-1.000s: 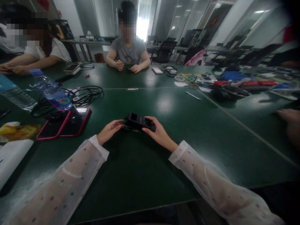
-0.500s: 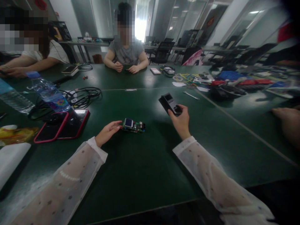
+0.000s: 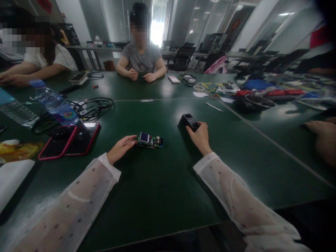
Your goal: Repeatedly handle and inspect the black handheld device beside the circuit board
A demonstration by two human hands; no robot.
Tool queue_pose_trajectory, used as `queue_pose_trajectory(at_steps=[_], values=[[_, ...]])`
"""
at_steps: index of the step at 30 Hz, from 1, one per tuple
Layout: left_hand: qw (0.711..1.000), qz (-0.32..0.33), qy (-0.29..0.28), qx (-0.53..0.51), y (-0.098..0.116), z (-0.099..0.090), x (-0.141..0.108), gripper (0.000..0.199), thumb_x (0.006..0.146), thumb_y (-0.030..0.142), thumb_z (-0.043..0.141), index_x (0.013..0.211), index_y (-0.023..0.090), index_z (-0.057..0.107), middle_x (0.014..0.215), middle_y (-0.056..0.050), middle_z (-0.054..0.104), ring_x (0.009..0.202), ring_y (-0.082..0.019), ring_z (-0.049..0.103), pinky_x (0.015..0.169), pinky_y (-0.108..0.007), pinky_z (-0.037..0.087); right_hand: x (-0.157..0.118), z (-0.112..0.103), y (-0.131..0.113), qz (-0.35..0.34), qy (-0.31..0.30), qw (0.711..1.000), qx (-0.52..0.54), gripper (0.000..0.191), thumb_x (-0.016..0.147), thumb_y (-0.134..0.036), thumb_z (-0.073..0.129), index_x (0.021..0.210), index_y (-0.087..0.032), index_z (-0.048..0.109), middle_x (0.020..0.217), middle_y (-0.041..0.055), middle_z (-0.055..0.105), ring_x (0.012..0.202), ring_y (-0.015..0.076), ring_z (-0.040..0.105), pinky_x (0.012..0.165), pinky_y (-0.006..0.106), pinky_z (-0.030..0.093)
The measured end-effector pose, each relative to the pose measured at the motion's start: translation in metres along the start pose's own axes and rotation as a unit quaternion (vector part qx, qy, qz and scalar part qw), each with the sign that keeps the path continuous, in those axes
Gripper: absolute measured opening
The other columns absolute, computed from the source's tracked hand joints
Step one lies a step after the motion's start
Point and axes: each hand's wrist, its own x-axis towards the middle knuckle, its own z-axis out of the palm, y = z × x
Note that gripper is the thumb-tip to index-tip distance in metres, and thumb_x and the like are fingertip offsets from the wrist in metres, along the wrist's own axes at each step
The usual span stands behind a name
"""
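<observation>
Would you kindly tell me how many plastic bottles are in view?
2: a plastic bottle cut off by the left edge, and a blue-capped bottle just right of it.

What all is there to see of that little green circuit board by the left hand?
The small oblong green circuit board lies uncased, screen up, on the dark green tabletop. Near its left end sits a dark, squarish screen with a pale border; small components crowd the rest, with black parts at the right end and specks of blue. The bare left hand is at its left end, apparently touching.
</observation>
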Motion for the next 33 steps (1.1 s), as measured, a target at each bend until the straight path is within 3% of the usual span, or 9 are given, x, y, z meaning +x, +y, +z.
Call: queue_pose_trajectory(at_steps=[7,27,33], values=[[1.0,-0.009,0.0,0.004,-0.0005,-0.0003,0.0006,0.045,0.087,0.035,0.055,0.128,0.017,0.049,0.125,-0.01,0.062,0.121,-0.023,0.055,0.11,-0.045,0.033,-0.0027,0.0033,0.0,-0.04,-0.022,0.998,-0.048,0.063,0.076,-0.045,0.063,0.12,-0.005,0.044,0.117,0.0262,0.052,0.109,0.0364,0.051,0.089,0.052,0.044],[1.0,-0.006,-0.004,0.002,0.0006,0.0002,0.0014,0.045,0.088,0.03,0.054,0.129,0.013,0.047,0.126,-0.012,0.062,0.121,-0.022,0.055,0.109,-0.043,0.033,-0.0041,0.0019,-0.0015,-0.056,-0.026,0.996,-0.061,0.063,0.08,-0.052,0.057,0.121,-0.007,0.045,0.117,0.0248,0.054,0.106,0.0359,0.052,0.086,0.051,0.045],[1.0,0.003,-0.01,0.018,-0.0008,-0.0011,0.0014,0.042,0.089,0.029,0.052,0.129,0.016,0.049,0.125,-0.009,0.063,0.121,-0.022,0.055,0.109,-0.044,0.034,-0.0047,-0.0012,-0.004,-0.052,-0.038,0.996,-0.059,0.064,0.081,-0.052,0.056,0.123,-0.006,0.044,0.118,0.0258,0.054,0.107,0.0363,0.052,0.086,0.05,0.045]])
